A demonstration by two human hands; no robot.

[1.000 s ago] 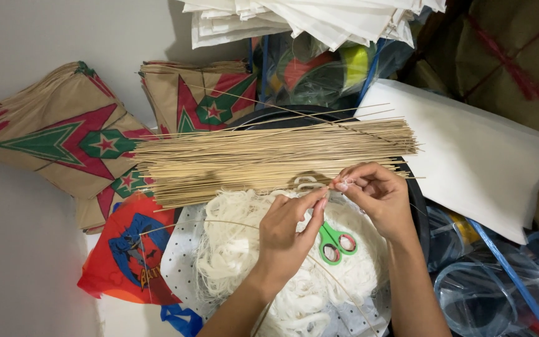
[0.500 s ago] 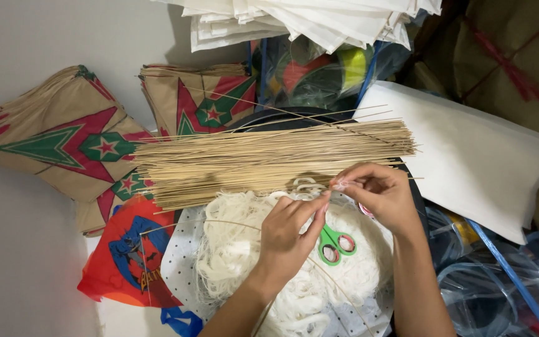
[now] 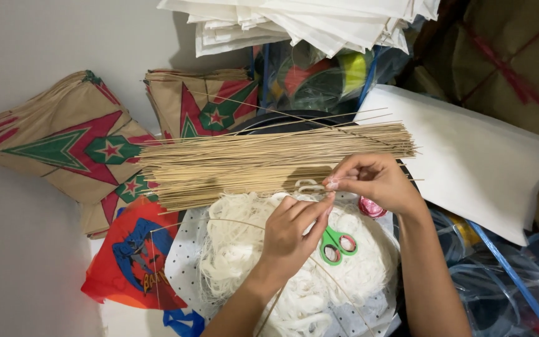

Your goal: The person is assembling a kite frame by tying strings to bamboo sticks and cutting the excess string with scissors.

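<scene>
String (image 3: 310,185), white and looped, was pinched between both hands just below the long bundle of thin bamboo sticks (image 3: 269,163), which lay across the middle of the view. The left hand (image 3: 291,234) was raised from below with the forearm angled up from the bottom edge, its thumb and forefinger drawn narrow and stretched toward the right hand's fingertips. The right hand (image 3: 375,181) was curled above it, wrist bent inward, its fingers closed on the same small piece of string; the fingertips of the two hands were seen touching. A heap of white thread (image 3: 244,256) was spread under the left hand, and green-handled scissors (image 3: 337,244) were laid on it just beside that hand. Brown paper kites (image 3: 76,146) with red and green stars were stacked to the left, an orange plastic kite (image 3: 135,259) below them, and folded white sheets (image 3: 307,22) at the top.
</scene>
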